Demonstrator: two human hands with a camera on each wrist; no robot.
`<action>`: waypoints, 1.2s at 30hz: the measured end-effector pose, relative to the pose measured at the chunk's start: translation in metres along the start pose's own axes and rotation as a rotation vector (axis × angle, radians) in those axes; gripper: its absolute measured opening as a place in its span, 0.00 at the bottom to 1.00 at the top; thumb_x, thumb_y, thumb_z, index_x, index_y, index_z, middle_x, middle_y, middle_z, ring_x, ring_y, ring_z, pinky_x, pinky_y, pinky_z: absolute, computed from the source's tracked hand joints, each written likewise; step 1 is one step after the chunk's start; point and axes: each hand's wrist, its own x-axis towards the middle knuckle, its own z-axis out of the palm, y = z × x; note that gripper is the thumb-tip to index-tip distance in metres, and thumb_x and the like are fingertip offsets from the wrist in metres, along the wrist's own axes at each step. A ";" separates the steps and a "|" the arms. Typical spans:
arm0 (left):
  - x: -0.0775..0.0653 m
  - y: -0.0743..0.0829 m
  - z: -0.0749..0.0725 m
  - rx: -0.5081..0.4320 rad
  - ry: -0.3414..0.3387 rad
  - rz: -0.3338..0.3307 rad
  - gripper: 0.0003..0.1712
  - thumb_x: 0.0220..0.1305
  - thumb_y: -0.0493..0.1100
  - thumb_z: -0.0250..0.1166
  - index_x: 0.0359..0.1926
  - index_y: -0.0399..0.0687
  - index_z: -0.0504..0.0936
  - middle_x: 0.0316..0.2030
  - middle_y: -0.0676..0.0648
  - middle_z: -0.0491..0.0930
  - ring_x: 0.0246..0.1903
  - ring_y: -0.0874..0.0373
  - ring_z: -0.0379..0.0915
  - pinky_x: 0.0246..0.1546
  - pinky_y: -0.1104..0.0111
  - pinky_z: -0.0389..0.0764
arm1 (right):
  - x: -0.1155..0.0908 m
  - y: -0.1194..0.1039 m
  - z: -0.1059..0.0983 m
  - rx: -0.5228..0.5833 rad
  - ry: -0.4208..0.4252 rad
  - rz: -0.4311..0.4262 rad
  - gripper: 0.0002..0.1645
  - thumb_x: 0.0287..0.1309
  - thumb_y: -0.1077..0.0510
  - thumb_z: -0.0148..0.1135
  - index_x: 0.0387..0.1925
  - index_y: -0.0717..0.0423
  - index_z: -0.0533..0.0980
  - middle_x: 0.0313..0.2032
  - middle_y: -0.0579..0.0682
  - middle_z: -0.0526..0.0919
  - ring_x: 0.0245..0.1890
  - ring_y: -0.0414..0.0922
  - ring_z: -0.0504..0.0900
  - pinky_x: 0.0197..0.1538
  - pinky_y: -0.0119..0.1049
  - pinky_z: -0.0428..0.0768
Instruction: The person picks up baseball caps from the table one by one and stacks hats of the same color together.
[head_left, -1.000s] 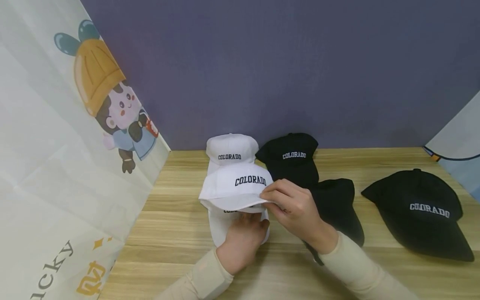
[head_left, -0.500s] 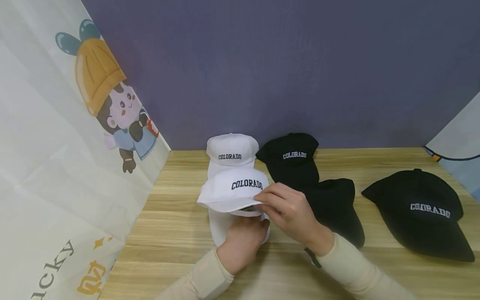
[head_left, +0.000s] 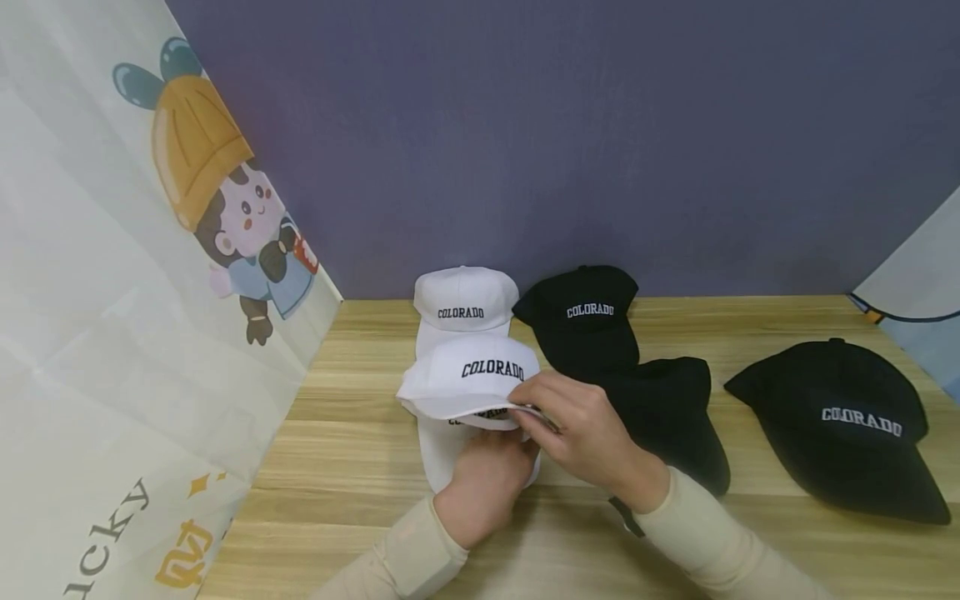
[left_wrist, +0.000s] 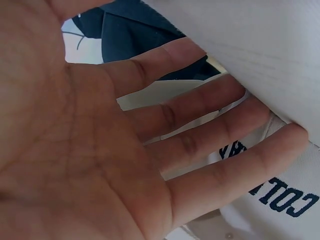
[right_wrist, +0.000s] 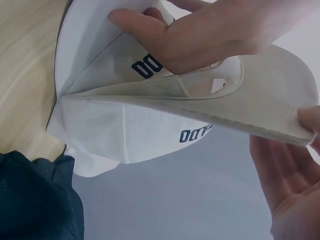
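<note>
My right hand (head_left: 581,421) pinches the right edge of the brim of a white baseball cap (head_left: 442,367) lettered COLORADO. This cap sits over a second white baseball cap (head_left: 441,454), whose brim points towards me. My left hand (head_left: 483,475) reaches in under the upper brim, over the lower cap. In the left wrist view its fingers (left_wrist: 235,170) are straight and spread, with tips at the white fabric. The right wrist view has the upper cap's brim (right_wrist: 280,100) between thumb and fingers, with a gap between the two caps towards the brims.
Behind stands another white cap (head_left: 461,287), overlapped by the stacked pair. A black cap (head_left: 581,287) is to its right, with a second black cap (head_left: 675,400) partly behind my right arm. A third black cap (head_left: 840,392) lies farther right on the wooden table (head_left: 315,483).
The upper white cap and my right hand have shifted slightly left and towards me, mostly in the first half second. My left hand has stayed almost in place.
</note>
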 end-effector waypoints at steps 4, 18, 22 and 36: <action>0.000 0.001 0.000 0.021 0.019 -0.001 0.39 0.31 0.51 0.85 0.52 0.59 0.85 0.46 0.55 0.83 0.37 0.60 0.80 0.27 0.71 0.79 | -0.002 0.000 0.000 -0.014 -0.037 0.001 0.04 0.67 0.58 0.66 0.39 0.54 0.84 0.37 0.44 0.86 0.39 0.39 0.85 0.45 0.31 0.84; -0.002 0.004 0.007 0.101 0.175 -0.006 0.22 0.42 0.51 0.78 0.44 0.61 0.88 0.34 0.57 0.85 0.32 0.61 0.79 0.27 0.72 0.76 | -0.004 -0.001 0.000 -0.036 -0.129 -0.006 0.06 0.67 0.56 0.66 0.41 0.53 0.84 0.41 0.45 0.87 0.43 0.40 0.88 0.48 0.33 0.86; -0.003 0.006 0.005 0.108 0.158 -0.029 0.18 0.46 0.51 0.75 0.42 0.62 0.88 0.30 0.58 0.84 0.31 0.62 0.78 0.26 0.72 0.75 | -0.004 -0.001 0.001 -0.038 -0.149 -0.007 0.05 0.64 0.57 0.69 0.41 0.52 0.85 0.41 0.44 0.87 0.43 0.39 0.87 0.48 0.33 0.86; -0.003 0.014 0.001 0.070 0.034 -0.101 0.10 0.55 0.50 0.68 0.40 0.60 0.88 0.25 0.57 0.82 0.28 0.62 0.78 0.20 0.72 0.73 | -0.006 -0.001 0.004 -0.056 -0.203 -0.012 0.07 0.58 0.57 0.73 0.39 0.49 0.83 0.38 0.40 0.86 0.39 0.35 0.85 0.43 0.31 0.84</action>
